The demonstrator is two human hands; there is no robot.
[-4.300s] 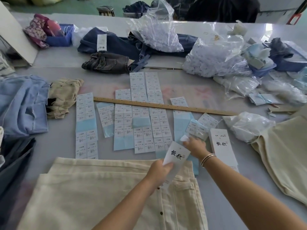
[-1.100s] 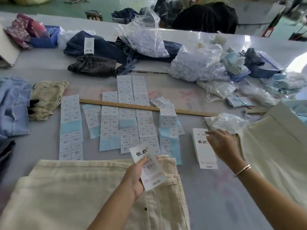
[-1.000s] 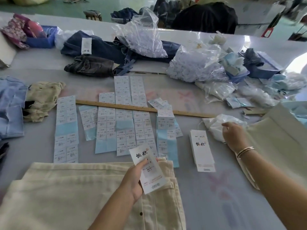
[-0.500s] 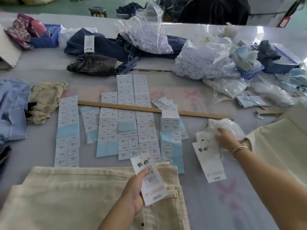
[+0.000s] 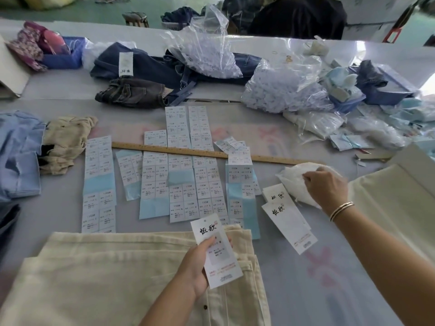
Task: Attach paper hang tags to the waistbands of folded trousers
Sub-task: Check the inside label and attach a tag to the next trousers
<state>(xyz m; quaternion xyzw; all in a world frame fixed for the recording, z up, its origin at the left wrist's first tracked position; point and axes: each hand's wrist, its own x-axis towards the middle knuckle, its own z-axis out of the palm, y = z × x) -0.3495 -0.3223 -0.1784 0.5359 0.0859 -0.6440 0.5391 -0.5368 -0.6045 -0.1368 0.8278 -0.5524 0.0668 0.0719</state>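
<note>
Cream folded trousers [image 5: 113, 274] lie at the table's near edge, waistband toward the right. My left hand [image 5: 195, 267] holds a white paper hang tag [image 5: 217, 250] with black characters upright over that waistband. A short stack of the same hang tags [image 5: 288, 220] lies on the table to the right. Just beyond it my right hand [image 5: 326, 185] reaches into a small white plastic bag [image 5: 292, 178], fingers curled on its contents; what they pinch is hidden.
Several sheets of size stickers [image 5: 181, 175] cover the middle of the table, crossed by a wooden ruler [image 5: 164, 150]. More cream trousers [image 5: 395, 203] lie at the right. Clear bags [image 5: 280, 90], denim [image 5: 146, 64] and light blue garments [image 5: 18, 156] crowd the far and left sides.
My right hand left the sticker sheets, passed over the tag stack, nudging it askew, and moved into the white bag. My left hand kept the hang tag over the waistband.
</note>
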